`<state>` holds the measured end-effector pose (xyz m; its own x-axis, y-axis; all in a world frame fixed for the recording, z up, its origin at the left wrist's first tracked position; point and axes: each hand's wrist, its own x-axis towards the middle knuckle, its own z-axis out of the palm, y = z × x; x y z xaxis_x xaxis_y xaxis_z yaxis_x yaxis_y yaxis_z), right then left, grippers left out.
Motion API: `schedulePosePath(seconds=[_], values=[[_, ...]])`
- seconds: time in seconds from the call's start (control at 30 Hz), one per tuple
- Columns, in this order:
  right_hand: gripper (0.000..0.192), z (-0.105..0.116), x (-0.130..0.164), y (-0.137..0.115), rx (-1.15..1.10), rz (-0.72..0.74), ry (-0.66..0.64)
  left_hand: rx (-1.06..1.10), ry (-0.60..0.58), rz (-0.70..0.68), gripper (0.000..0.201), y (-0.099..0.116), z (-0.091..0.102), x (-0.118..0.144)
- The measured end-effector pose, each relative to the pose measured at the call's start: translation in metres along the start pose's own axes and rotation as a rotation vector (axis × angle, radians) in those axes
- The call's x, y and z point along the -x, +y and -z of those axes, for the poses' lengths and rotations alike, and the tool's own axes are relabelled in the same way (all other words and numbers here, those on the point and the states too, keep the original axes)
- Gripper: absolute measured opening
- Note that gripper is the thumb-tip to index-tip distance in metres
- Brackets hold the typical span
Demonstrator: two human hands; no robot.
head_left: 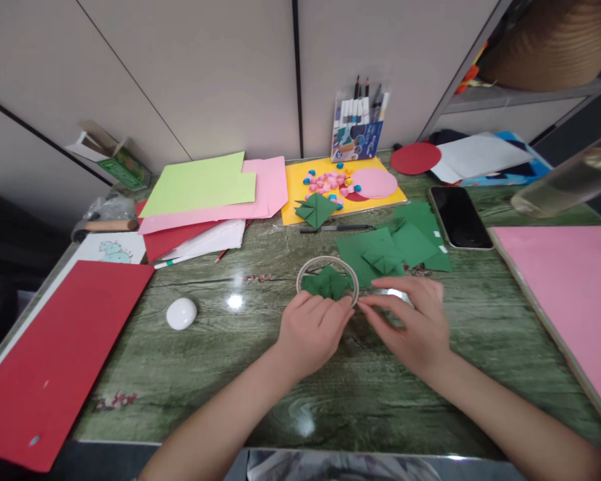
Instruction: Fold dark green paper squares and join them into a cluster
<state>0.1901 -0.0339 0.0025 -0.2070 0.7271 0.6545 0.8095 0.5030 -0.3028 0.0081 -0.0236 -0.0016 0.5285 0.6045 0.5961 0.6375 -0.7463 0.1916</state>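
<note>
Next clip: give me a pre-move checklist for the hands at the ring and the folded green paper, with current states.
1. Left hand on the folded green paper piece: ok, fingertips touch it.
2. Right hand at the ring: ok, fingertips at its right edge.
3. Green piece inside the ring: ok.
4. Firmness of grip on ring: cannot tell.
5. Spare green sheets within reach: ok, just behind the ring.
6. Phone apart from the hands: ok.

This looks like a craft corner in an office or classroom. A green marbled worktop [220, 374] sits against plain grey partition panels [205, 73], spread with coloured paper sheets [200, 187]; a pack of marker pens [358, 127] stands at upper centre, a shelf [521, 93] at upper right.
</note>
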Motion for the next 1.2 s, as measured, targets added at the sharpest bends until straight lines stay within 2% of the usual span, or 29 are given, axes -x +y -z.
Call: schedulePosePath(seconds=[0.17, 0.3, 0.37, 0.43, 0.47, 0.57, 0.67, 0.73, 0.83, 0.93, 1.1, 1.2], values=[[0.004, -0.002, 0.002, -0.008, -0.113, -0.126, -0.052, -0.044, 0.023, -0.063, 0.011, 0.000, 0.003, -0.001], [0.002, -0.004, 0.002, -0.004, -0.169, -0.237, -0.038, 0.018, 0.092, -0.085, 0.013, 0.009, 0.005, 0.002], [0.002, -0.007, -0.001, 0.006, -0.212, -0.356, -0.020, 0.079, 0.119, -0.130, 0.018, 0.013, 0.005, 0.004], [0.006, -0.009, -0.005, 0.019, -0.351, -0.574, -0.032, 0.110, 0.105, -0.145, 0.018, 0.011, 0.003, 0.005], [0.008, -0.010, -0.006, 0.025, -0.481, -0.682, -0.038, 0.098, 0.097, -0.118, 0.014, 0.006, 0.002, 0.004], [0.010, -0.010, -0.010, 0.034, -0.886, -0.898, 0.006, -0.049, 0.029, 0.133, 0.007, -0.023, 0.000, -0.002], [0.012, -0.007, -0.010, 0.035, -1.065, -0.962, -0.037, -0.227, -0.114, 0.387, 0.012, -0.058, 0.000, -0.004], [0.015, -0.005, -0.009, 0.035, -1.099, -0.989, -0.080, -0.279, -0.196, 0.468, 0.013, -0.072, 0.001, -0.004], [0.021, -0.006, -0.008, 0.037, -1.084, -1.003, -0.125, -0.266, -0.221, 0.501, 0.025, -0.073, 0.001, -0.003], [0.032, -0.009, -0.006, 0.036, -0.978, -0.934, -0.170, -0.178, -0.209, 0.468, 0.036, -0.056, 0.004, -0.006], [0.050, -0.013, -0.002, 0.022, -0.724, -0.669, -0.346, -0.036, -0.354, 0.486, 0.045, -0.032, 0.003, -0.007], [0.059, -0.015, 0.001, 0.011, -0.481, -0.462, -0.436, -0.036, -0.401, 0.506, 0.038, -0.030, -0.002, -0.005]])
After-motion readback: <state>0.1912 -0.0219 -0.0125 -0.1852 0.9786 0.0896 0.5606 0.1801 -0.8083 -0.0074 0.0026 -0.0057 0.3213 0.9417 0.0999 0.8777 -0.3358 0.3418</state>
